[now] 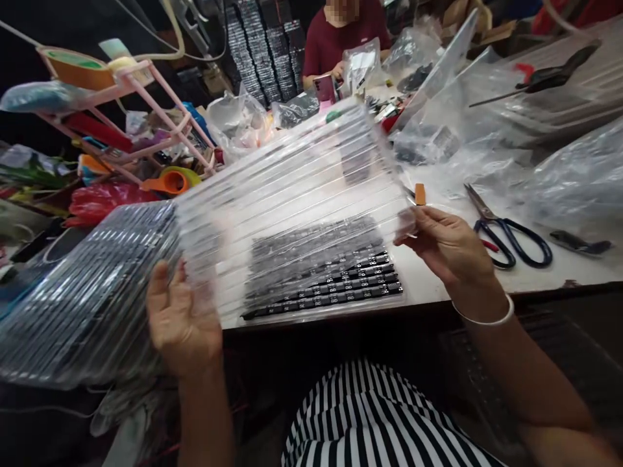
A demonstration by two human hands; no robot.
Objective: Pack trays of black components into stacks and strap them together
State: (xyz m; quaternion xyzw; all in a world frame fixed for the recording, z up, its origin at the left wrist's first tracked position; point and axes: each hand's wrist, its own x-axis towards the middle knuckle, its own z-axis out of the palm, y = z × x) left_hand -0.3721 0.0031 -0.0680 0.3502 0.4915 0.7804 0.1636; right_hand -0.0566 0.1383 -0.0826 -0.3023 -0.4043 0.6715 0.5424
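A clear ridged plastic tray (292, 175) is held up and tilted between my two hands, its surface blurred by motion. My left hand (182, 318) grips its near left corner, with the fingers partly behind the plastic. At its right edge, my right hand (450, 246) pinches the rim between thumb and fingers. Beneath it on the white table lies another tray filled with rows of black strips with white markings (341, 292); the raised plastic covers part of them. Close to my left hand leans a tall stack of clear trays (92, 292).
Blue-handled scissors (511, 233) lie right of my right hand, near a small dark tool (579, 243). A pink rack (160, 104) with odds and ends stands left. Across the table sits a person in a maroon shirt (341, 39). Plastic bags (579, 181) crowd the right.
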